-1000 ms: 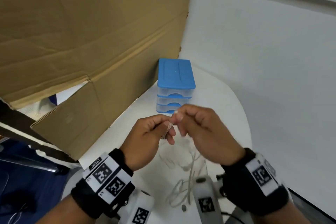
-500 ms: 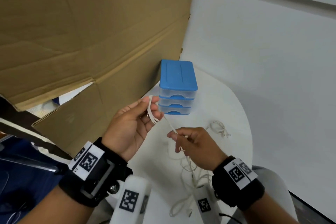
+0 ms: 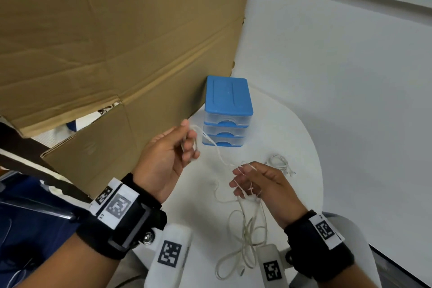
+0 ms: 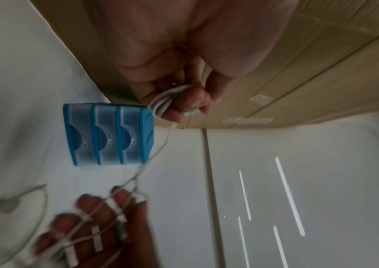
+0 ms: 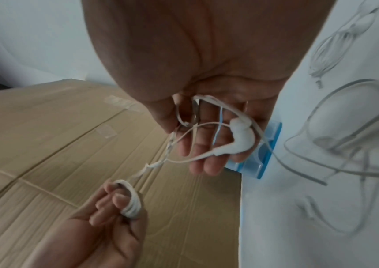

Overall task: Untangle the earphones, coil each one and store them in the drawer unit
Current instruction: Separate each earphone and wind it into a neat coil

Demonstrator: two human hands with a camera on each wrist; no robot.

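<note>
My left hand (image 3: pixel 187 145) is raised in front of the blue drawer unit (image 3: pixel 228 112) and grips a white earphone cable coil (image 4: pixel 160 103) wound round its fingers. The cable (image 3: pixel 217 152) runs down and right to my right hand (image 3: pixel 247 182). That hand holds the loose loops in curled fingers, with an earbud (image 5: pixel 241 137) lying across the fingertips. The unit's three clear drawers (image 4: pixel 108 134) are shut. Below my right hand, tangled earphone cables (image 3: pixel 245 241) lie on the white table (image 3: pixel 304 138).
A small coiled earphone (image 3: pixel 279 162) lies on the table right of the drawer unit. A large cardboard sheet (image 3: pixel 117 42) stands along the left, just behind the unit. The round table's edge curves close on the right, against a white wall.
My hands, pinched together a second ago, have drawn apart. The left went up and left with the coil; the right dropped down and right, pulling cable out.
</note>
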